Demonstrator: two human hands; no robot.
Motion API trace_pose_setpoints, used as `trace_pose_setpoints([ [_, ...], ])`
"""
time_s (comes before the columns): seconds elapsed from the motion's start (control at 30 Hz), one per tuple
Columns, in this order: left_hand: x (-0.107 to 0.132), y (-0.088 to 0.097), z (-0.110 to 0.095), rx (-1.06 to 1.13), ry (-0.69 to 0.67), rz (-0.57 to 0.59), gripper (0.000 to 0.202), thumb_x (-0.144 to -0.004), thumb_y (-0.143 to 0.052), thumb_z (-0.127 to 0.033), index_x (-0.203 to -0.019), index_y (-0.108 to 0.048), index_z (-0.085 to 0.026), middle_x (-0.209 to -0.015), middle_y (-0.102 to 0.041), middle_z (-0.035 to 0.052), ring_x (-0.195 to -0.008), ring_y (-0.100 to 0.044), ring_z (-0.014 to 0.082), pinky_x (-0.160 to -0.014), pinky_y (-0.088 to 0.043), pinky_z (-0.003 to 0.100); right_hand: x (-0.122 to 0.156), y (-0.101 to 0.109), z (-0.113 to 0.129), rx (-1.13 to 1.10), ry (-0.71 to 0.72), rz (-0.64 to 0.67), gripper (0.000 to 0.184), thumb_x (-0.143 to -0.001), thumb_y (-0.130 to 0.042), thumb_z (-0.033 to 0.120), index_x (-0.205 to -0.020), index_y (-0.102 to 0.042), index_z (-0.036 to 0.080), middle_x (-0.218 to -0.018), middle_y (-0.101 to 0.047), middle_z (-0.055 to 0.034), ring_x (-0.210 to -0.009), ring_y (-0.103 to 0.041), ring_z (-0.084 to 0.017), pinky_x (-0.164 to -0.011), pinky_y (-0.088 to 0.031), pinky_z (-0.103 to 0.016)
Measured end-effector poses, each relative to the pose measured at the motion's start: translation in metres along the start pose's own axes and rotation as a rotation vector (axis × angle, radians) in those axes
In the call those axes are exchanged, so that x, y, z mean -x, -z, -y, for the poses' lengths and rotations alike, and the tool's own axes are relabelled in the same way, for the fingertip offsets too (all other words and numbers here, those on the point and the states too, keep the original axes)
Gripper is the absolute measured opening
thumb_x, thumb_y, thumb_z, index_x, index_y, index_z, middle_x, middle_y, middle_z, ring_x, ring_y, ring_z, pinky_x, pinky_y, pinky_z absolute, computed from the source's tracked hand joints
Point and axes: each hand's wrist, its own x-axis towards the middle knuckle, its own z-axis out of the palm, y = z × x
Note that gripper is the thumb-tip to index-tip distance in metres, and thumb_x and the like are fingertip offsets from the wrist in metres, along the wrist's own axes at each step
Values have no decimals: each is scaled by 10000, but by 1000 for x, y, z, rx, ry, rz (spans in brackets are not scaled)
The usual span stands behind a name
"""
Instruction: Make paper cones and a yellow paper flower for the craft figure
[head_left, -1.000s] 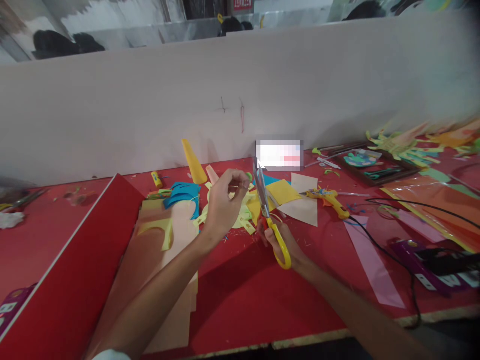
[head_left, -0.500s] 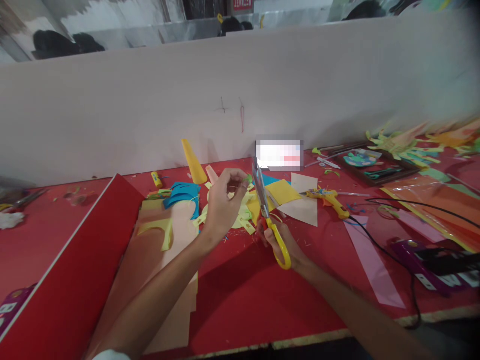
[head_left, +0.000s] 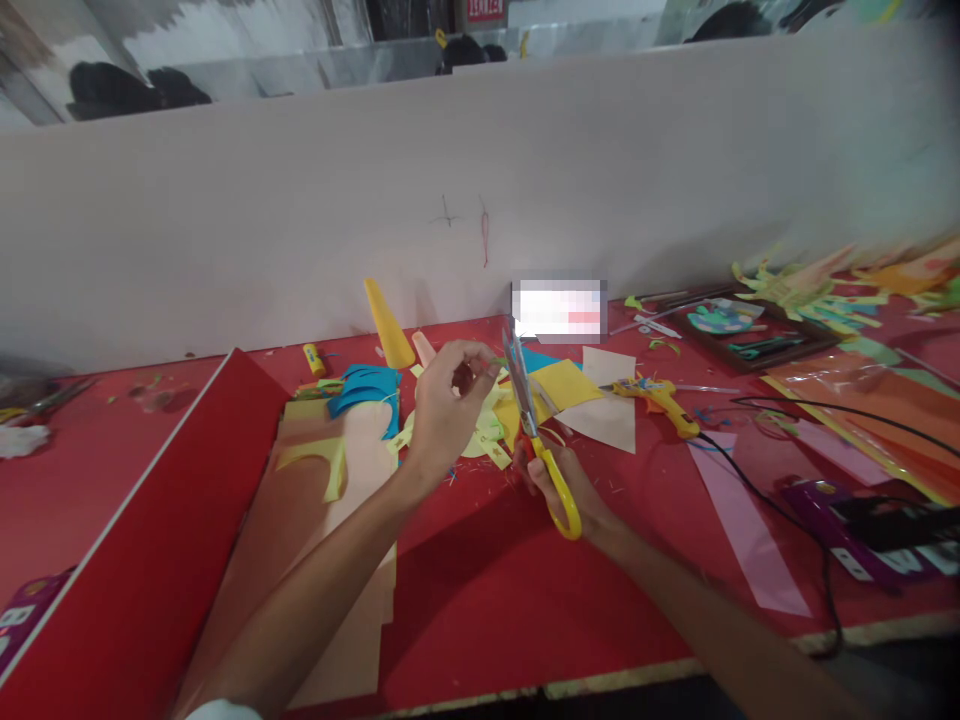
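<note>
My right hand point(head_left: 566, 490) grips a pair of yellow-handled scissors point(head_left: 536, 435), blades pointing up and away. My left hand point(head_left: 450, 410) is raised beside the blades with fingers pinched together on a tiny scrap point(head_left: 496, 366) at the blade edge; it is too small to name. Under both hands lies a heap of cut paper: light yellow-green shapes point(head_left: 484, 425), a yellow sheet point(head_left: 559, 385), blue strips point(head_left: 367, 390) and a beige triangle point(head_left: 607, 415).
A red table point(head_left: 480, 590) runs along a white partition point(head_left: 450, 190). A large red board point(head_left: 127, 560) and peach sheets point(head_left: 352, 520) lie left. A yellow glue gun point(head_left: 664, 400), black cable point(head_left: 795, 520), pink strip point(head_left: 742, 520), framed craft point(head_left: 757, 335) and coloured sheets sit right.
My left fingers have closed tighter and shifted slightly toward the scissor blades; the small green scrap seen between them before is now barely visible. The right hand and scissors stay put.
</note>
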Motion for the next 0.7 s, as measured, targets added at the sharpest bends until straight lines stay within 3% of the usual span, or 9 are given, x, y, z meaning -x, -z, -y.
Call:
trace_pose_setpoints([
  [0.27, 0, -2, 0, 212, 113, 35, 182, -954, -661, -313, -864, -537, -214, -752, -603, -17, -655, -626, 115, -638, -500, 265, 1, -1, -3, -64, -27, 2, 597, -923, -533, 791, -961, -610, 199, -840, -620, -34, -625, -508, -138, -531, -402, -261],
  [0.47, 2, -1, -3, 119, 92, 74, 240, -977, -638, -366, -814, -555, -210, -741, -637, 5, -683, -611, 128, -654, -493, 276, -2, 1, 9, 8, 24, 17, 639, -919, -485, 827, -912, -598, 198, -699, -567, -3, -558, -462, -127, -519, -364, -269],
  [0.7, 3, 0, -4, 69, 79, 6, 217, -988, -613, -313, -814, -520, -221, -754, -637, 2, -713, -605, 139, -664, -459, 293, -3, 0, 21, 42, 19, 21, 665, -892, -462, 868, -853, -569, 213, -654, -524, 11, -538, -434, -126, -492, -343, -265],
])
